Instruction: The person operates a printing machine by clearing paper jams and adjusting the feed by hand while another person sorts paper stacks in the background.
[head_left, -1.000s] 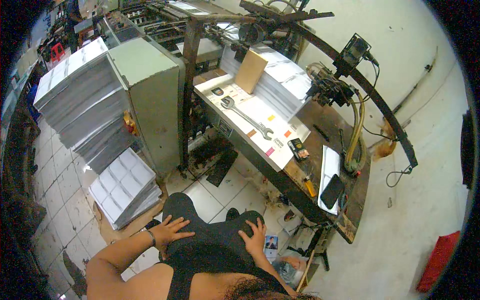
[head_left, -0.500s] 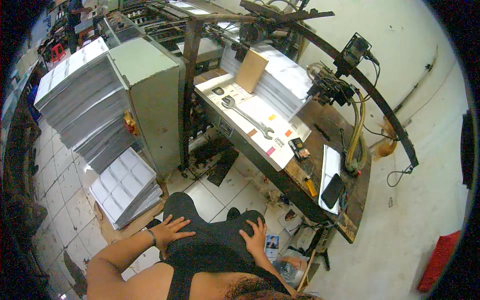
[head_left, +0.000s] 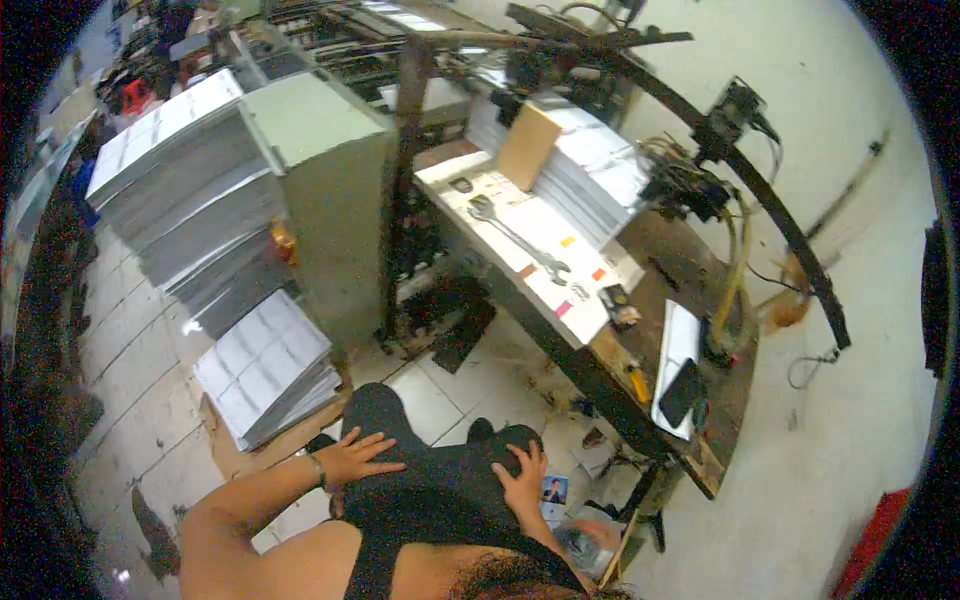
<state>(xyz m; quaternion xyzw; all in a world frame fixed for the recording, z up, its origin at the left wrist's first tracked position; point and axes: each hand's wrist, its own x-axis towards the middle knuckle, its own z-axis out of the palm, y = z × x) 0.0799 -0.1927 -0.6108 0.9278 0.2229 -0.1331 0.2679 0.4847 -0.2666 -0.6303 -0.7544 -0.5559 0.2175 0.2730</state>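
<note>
Hands idle on the knees — no work in hand

Left hand [head_left: 352, 458] and right hand [head_left: 522, 482] rest flat and empty on dark-trousered thighs [head_left: 440, 480], low centre; the printed-sheet stack [head_left: 265, 365] at centre left and wrench [head_left: 520, 240] on the bench lie untouched.

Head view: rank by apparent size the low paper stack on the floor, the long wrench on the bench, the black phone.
1. Low paper stack, clearly largest.
2. Wrench, long but thin.
3. Black phone, smallest, though fisheye bending makes the gap with the wrench uncertain.

left hand [head_left: 352, 457] flat on thigh, right hand [head_left: 523, 483] likewise
</note>
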